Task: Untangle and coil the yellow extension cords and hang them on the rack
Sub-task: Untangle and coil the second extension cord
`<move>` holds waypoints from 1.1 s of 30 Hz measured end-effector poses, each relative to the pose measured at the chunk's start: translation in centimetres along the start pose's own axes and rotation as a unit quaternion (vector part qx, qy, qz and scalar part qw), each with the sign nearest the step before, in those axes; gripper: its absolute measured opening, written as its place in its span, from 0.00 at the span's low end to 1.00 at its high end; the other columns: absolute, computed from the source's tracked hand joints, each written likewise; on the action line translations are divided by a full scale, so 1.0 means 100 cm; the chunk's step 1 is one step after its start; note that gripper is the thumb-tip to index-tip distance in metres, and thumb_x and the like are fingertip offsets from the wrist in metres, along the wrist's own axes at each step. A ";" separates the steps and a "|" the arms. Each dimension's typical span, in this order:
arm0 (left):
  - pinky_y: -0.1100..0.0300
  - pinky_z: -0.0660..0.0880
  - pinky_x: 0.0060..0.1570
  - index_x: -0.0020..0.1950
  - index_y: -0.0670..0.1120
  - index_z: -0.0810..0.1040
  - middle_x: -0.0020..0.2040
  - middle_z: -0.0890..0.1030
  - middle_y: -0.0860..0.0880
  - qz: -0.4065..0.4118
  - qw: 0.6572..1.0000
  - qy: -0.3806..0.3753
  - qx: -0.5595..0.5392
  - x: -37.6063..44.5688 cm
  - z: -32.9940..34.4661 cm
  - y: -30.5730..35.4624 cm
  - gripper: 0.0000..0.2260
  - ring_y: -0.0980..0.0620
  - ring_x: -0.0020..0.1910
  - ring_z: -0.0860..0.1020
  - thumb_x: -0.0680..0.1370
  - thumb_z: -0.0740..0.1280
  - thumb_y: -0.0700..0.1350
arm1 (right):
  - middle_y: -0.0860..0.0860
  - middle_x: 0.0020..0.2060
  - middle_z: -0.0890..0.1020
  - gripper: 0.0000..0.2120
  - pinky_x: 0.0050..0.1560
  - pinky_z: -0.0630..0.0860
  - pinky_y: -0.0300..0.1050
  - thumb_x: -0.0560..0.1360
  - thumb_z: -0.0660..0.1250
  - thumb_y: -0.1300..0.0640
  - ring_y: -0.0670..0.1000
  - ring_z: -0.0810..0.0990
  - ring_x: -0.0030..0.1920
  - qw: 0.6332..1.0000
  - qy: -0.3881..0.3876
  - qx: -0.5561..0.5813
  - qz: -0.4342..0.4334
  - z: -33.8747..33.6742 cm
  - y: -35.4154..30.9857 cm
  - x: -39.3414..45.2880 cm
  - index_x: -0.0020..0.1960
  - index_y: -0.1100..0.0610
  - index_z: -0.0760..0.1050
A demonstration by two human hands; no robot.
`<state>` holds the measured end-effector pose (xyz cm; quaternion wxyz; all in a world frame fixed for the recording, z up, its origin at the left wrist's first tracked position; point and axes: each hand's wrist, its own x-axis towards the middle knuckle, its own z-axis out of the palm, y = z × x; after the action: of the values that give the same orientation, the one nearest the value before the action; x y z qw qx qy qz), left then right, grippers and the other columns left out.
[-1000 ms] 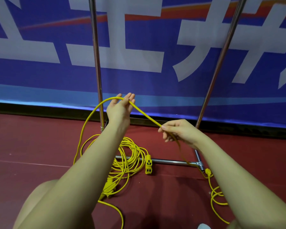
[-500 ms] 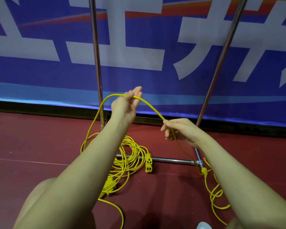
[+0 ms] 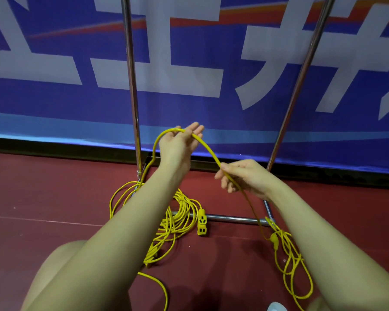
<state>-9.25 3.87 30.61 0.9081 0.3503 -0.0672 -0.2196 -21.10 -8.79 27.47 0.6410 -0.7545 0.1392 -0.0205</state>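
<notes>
A blue banner (image 3: 189, 104) with large white characters fills the upper half from 9 to 3 o'clock, above a dark red floor (image 3: 43, 198). The metal rack (image 3: 131, 86) stands before it: one upright rises toward 12 o'clock, a second leans toward 1 o'clock, and a base bar lies on the floor at about 5 o'clock from centre.

The yellow extension cord (image 3: 208, 149) arches between both hands near the centre. The left hand (image 3: 179, 142) is raised at roughly 12 o'clock from centre, fingers nearly straight and pointing up, with the cord draped over them; from there the cord drops at 9 o'clock of the hand toward the floor. The right hand (image 3: 245, 176), at 3 o'clock from centre, pinches the cord between thumb and curled fingers, and the cord runs down from it to a loose loop (image 3: 296, 265) at 5 o'clock.

A tangled pile of cord (image 3: 177, 221) lies on the floor at 6 o'clock, partly hidden by the left forearm, against the base bar. A yellow socket block (image 3: 202, 222) lies just beside the pile's 3 o'clock edge.
</notes>
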 end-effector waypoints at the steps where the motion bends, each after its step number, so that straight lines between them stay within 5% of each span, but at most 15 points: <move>1: 0.60 0.80 0.43 0.60 0.34 0.66 0.57 0.77 0.33 0.005 1.000 0.013 -0.015 0.002 -0.002 0.006 0.09 0.42 0.49 0.79 0.79 0.58 0.29 | 0.54 0.28 0.79 0.15 0.32 0.71 0.37 0.79 0.62 0.54 0.49 0.74 0.27 1.000 0.008 -0.018 0.008 -0.002 0.004 -0.001 0.42 0.62 0.80; 5: 0.61 0.80 0.41 0.55 0.32 0.69 0.56 0.77 0.36 0.012 0.998 0.053 -0.038 0.008 -0.015 0.014 0.05 0.44 0.50 0.80 0.80 0.58 0.33 | 0.50 0.26 0.76 0.13 0.30 0.66 0.36 0.78 0.63 0.56 0.45 0.68 0.25 0.999 0.027 -0.018 0.011 -0.006 0.013 -0.003 0.40 0.61 0.80; 8: 0.61 0.79 0.40 0.52 0.38 0.69 0.46 0.79 0.42 -0.026 0.998 0.011 0.049 0.000 -0.011 -0.004 0.04 0.49 0.40 0.82 0.79 0.62 0.34 | 0.49 0.25 0.73 0.14 0.28 0.63 0.38 0.79 0.62 0.57 0.43 0.64 0.22 1.000 0.030 -0.004 -0.008 0.001 0.007 -0.001 0.39 0.61 0.79; 11: 0.61 0.80 0.39 0.58 0.39 0.65 0.47 0.78 0.41 -0.055 0.992 -0.020 0.112 -0.014 -0.002 -0.022 0.10 0.48 0.40 0.82 0.79 0.60 0.31 | 0.49 0.25 0.74 0.14 0.28 0.64 0.38 0.80 0.61 0.56 0.44 0.66 0.23 1.000 0.013 0.013 -0.019 0.010 -0.003 0.000 0.40 0.61 0.78; 23: 0.57 0.81 0.42 0.69 0.35 0.61 0.56 0.75 0.34 -0.002 0.998 0.029 -0.060 0.010 -0.012 0.015 0.18 0.41 0.48 0.80 0.80 0.58 0.31 | 0.53 0.30 0.79 0.11 0.35 0.73 0.37 0.77 0.64 0.57 0.49 0.75 0.29 0.999 0.005 0.016 0.039 -0.009 0.013 -0.005 0.42 0.62 0.80; 30: 0.56 0.77 0.51 0.67 0.38 0.61 0.54 0.78 0.40 -0.080 0.976 -0.075 0.190 -0.010 -0.002 -0.016 0.24 0.49 0.45 0.81 0.74 0.65 0.28 | 0.50 0.26 0.78 0.09 0.27 0.68 0.35 0.76 0.66 0.58 0.46 0.75 0.22 0.996 0.090 0.022 0.006 0.005 0.005 0.000 0.40 0.60 0.79; 33: 0.61 0.79 0.46 0.66 0.37 0.63 0.51 0.79 0.41 -0.065 0.984 -0.079 0.148 -0.010 -0.002 -0.018 0.20 0.50 0.43 0.82 0.76 0.61 0.26 | 0.50 0.26 0.78 0.10 0.26 0.68 0.34 0.77 0.64 0.57 0.46 0.75 0.22 0.996 0.078 0.042 -0.018 0.008 -0.005 -0.001 0.41 0.60 0.79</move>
<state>-10.76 3.28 29.36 0.8217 0.4662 -0.1472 -0.2930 -20.94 -7.88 27.84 0.6590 -0.7253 0.1744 -0.0963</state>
